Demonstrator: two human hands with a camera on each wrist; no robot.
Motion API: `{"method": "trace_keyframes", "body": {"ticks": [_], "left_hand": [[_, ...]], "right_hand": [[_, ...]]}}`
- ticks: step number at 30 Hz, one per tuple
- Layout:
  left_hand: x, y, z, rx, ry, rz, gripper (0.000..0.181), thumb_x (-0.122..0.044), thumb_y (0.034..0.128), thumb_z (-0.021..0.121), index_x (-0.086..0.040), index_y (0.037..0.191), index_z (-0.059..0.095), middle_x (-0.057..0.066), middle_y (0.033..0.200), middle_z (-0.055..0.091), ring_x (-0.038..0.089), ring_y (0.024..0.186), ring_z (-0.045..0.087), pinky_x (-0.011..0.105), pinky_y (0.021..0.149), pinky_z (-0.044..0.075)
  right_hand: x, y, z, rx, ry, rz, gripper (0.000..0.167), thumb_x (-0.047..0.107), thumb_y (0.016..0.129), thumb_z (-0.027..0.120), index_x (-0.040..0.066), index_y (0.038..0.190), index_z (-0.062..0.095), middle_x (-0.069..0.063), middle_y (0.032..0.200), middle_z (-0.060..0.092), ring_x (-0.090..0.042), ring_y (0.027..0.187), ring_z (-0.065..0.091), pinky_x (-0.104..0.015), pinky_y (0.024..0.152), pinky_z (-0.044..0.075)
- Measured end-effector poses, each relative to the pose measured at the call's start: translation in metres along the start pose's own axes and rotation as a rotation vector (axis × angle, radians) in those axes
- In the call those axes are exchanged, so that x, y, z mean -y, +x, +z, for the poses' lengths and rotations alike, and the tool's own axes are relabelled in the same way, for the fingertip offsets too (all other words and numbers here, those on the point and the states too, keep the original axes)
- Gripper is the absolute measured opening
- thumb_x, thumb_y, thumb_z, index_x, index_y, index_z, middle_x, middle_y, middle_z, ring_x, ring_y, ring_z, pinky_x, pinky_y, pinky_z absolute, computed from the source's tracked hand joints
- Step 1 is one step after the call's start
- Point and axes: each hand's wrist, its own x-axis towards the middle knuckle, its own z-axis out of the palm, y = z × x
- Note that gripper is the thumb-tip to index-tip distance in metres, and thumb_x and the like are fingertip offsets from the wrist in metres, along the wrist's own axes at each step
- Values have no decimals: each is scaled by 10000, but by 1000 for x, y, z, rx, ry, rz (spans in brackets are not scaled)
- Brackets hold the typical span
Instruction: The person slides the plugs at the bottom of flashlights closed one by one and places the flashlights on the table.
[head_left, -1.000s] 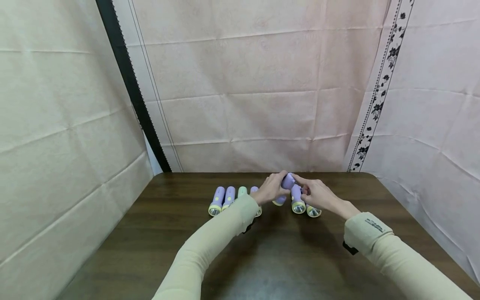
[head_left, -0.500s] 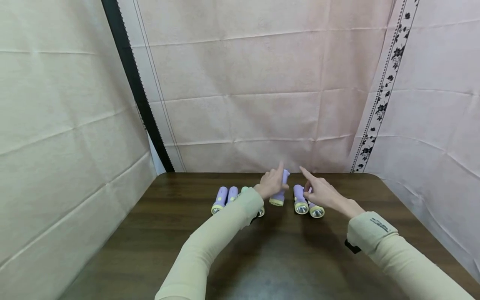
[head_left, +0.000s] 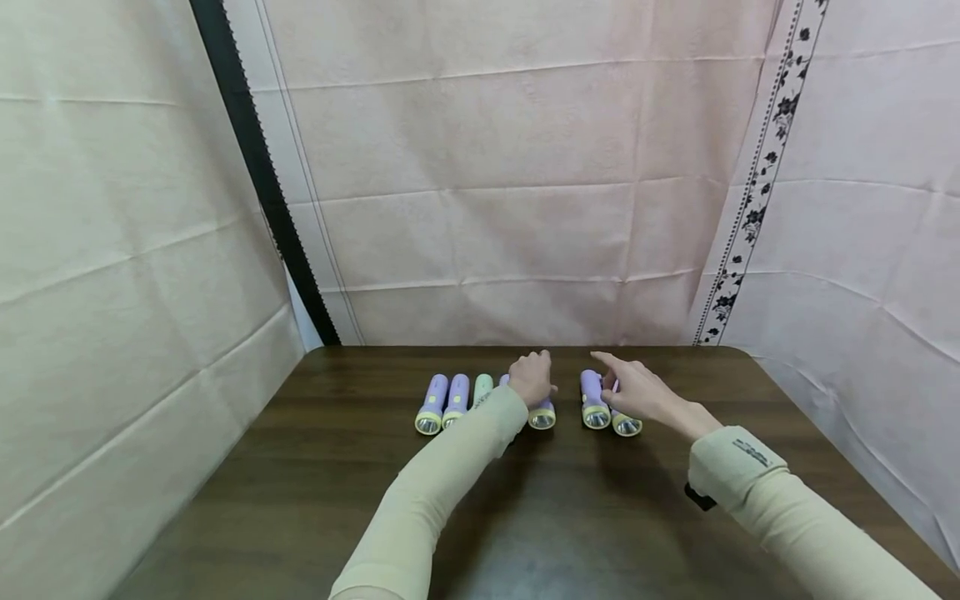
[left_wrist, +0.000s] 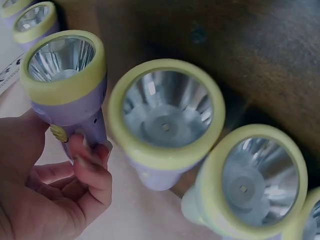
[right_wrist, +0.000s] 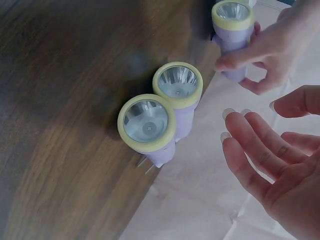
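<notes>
Tabletop (head_left: 300,500), seven flashlights (head_left: 434,398), two hands (head_left: 637,390)

Lighting: soft, fairly even. Tabletop (head_left: 262,500): diffuse dark shadows, pale sheen toward bottom. Flashlight reflectors (left_wrist: 167,107): bright highlights. Wrist views: hazy, softly focused.

A screened-off booth, by the look of it: pale cloth (head_left: 480,167) hangs at the back and down both sides, with fold creases, a black band (head_left: 262,167) on the left and a floral border (head_left: 760,175) on the right. A brown wood-grain table (head_left: 285,500) fills the space between. Whether home, office or workshop, I cannot tell.
</notes>
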Motion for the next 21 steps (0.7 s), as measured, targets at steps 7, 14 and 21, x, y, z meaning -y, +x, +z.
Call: {"method": "trace_keyframes", "body": {"ticks": [7,14,21], "left_hand": [[0,7,13,22,65,-30,468,-434,782,776,-119,1095,626,36,1087,693,207,954,686,330,685,560],[-2,14,20,76,132,-39,446,-444,774,780,-157,1098,674,-4,1086,702,172,935,686,328,668,555],[-3,14,26,109,156,-35,385,-450,796,755,-193,1078,707,-18,1065,707,160,902,682,341,624,542]], "right_hand": [[0,-1,-1,-24,-13,-10,595,28,802,588,-26,1379,451,-50,836,673,-77,657,552,-277,608,448],[1,-2,-4,-27,-10,-4,578,21,796,584,-22,1361,473,-47,834,666,-72,643,542,-274,596,442],[-2,-5,-2,-27,-8,-1,555,18,802,590,-19,1347,491,-41,835,664,-83,673,553,-272,598,441]]}}
